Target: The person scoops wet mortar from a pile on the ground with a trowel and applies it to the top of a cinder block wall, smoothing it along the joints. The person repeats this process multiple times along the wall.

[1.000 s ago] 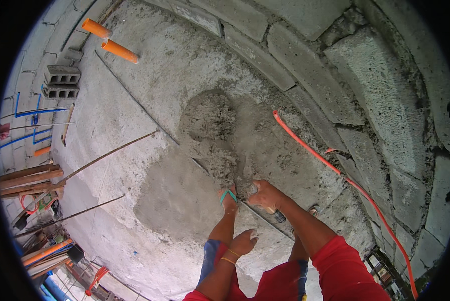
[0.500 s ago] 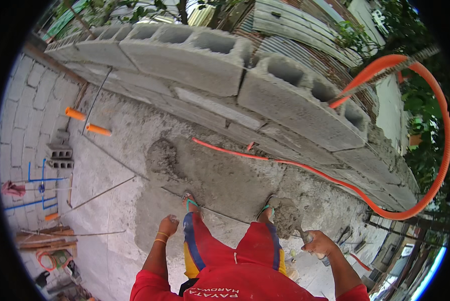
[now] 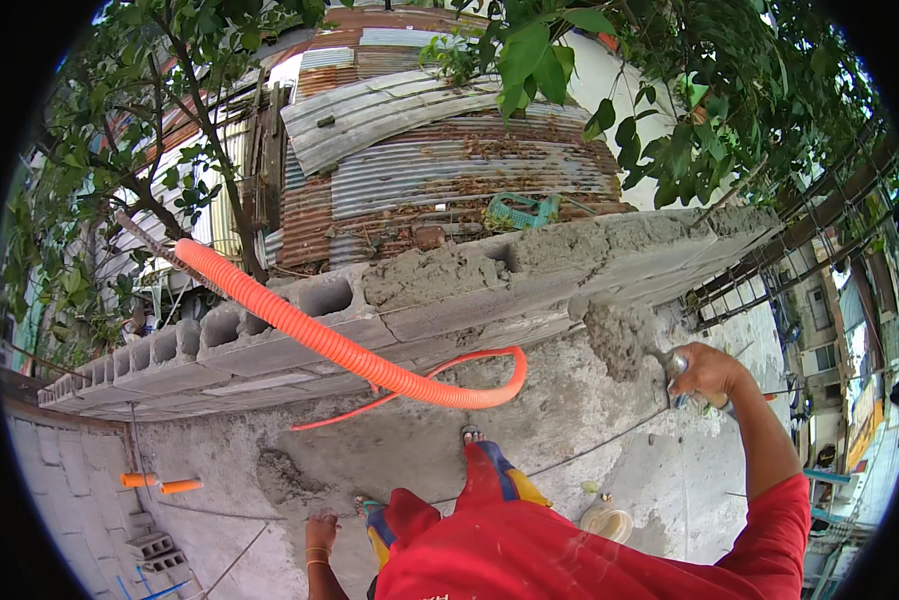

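My right hand (image 3: pixel 704 370) grips a trowel (image 3: pixel 679 370) by its handle, out at the right in front of the block wall. A lumpy heap of wet grey mortar (image 3: pixel 614 335) is on the blade, close to the wall's face. Wet mortar (image 3: pixel 439 270) also covers the right stretch of the wall's top. My left hand (image 3: pixel 321 535) hangs low beside my leg, fingers curled; what they hold, if anything, is too small to make out.
A looped orange corrugated conduit (image 3: pixel 299 330) hangs over the hollow block wall (image 3: pixel 219 360). Beyond are trees and rusted metal sheets (image 3: pixel 449 170). On the floor are a mortar pile (image 3: pixel 284 475), thin bars, a pale bucket (image 3: pixel 604 520), orange pipe stubs (image 3: pixel 179 487) and spare blocks (image 3: pixel 154 550).
My view has lifted from the floor to the wall top and beyond. My right hand has risen from down by my feet with a trowel load of mortar.
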A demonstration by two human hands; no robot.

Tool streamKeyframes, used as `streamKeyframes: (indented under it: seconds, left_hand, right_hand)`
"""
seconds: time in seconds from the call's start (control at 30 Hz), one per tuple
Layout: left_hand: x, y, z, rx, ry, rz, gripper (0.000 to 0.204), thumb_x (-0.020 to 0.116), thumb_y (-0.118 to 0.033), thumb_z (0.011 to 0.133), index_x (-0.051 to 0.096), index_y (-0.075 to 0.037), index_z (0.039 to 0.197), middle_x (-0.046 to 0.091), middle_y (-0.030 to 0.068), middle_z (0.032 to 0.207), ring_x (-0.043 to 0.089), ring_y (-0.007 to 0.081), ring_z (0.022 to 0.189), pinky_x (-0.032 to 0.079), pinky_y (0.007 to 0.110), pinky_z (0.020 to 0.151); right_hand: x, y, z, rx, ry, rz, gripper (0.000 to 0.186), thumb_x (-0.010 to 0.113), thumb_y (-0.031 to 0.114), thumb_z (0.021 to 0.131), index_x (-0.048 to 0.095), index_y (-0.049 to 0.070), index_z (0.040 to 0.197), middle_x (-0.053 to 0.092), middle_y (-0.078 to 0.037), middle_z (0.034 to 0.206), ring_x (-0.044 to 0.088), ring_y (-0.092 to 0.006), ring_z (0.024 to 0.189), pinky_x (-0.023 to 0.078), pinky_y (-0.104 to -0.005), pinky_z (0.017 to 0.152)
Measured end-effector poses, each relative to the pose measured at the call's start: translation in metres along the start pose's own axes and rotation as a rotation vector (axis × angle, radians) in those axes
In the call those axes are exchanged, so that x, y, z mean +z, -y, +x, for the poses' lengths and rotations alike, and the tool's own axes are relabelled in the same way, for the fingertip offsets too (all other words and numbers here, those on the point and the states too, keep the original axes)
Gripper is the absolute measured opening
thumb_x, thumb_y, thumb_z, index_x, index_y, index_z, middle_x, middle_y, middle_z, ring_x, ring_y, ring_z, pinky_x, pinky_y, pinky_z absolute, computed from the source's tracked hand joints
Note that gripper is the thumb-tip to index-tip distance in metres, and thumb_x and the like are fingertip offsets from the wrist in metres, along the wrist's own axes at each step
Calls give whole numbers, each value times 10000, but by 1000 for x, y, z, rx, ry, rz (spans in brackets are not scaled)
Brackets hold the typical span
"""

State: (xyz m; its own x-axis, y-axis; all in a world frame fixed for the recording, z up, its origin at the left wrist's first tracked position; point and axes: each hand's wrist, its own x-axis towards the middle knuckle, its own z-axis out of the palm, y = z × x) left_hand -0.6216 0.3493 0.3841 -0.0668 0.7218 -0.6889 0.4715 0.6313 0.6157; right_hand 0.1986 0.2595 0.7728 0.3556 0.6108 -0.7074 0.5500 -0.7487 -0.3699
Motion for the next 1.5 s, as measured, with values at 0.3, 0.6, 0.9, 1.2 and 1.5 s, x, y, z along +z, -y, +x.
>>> streamKeyframes:
  seconds: [0.3, 0.6, 0.9, 1.2, 1.5]
  left_hand:
    - [11, -36, -34, -15, -61, 17, 232, 670, -121, 948, 732, 15, 1126, 749, 88, 946, 688, 198, 749, 584, 357, 739]
    - [-48, 53, -37, -37, 13, 317, 261, 599, -237, 1002, 706, -43, 1138, 721, 106, 1110, 764, 322, 872, 593, 517, 718]
    - [-104, -2, 81, -318, 68, -53, 274, 582, -229, 1006, 662, -69, 1214, 701, 110, 1036, 727, 277, 732, 514, 419, 549]
    - [-125, -93, 214, -64, 113, -31, 306, 636, -225, 991, 632, -84, 1263, 698, 70, 961, 727, 228, 721, 483, 340, 518]
    - [-135, -51, 228, -310, 245, 111, 342, 631, -242, 987, 620, -101, 1298, 706, 94, 1057, 731, 300, 753, 535, 439, 587]
  right_hand:
    - [-68, 151, 68, -542, -480, -657, 353, 811, 274, 734, 705, 64, 998, 755, -193, 965, 721, -406, 946, 569, -493, 800]
    - [-35, 171, 48, -466, -631, -480, 400, 785, 344, 904, 703, 56, 1169, 752, -186, 951, 733, -369, 913, 563, -482, 794]
    - [44, 190, 23, -20, -216, 29, 545, 655, 457, 1022, 662, -47, 1231, 696, -158, 856, 688, -246, 784, 548, -418, 712]
    - [81, 218, 24, 205, -112, 1077, 543, 484, 505, 1110, 649, -11, 1154, 559, -67, 703, 543, -208, 508, 478, -355, 463]
    - [124, 257, -23, 8, 12, 997, 511, 528, 471, 1103, 619, -19, 1214, 586, -76, 702, 555, -197, 505, 482, -345, 467]
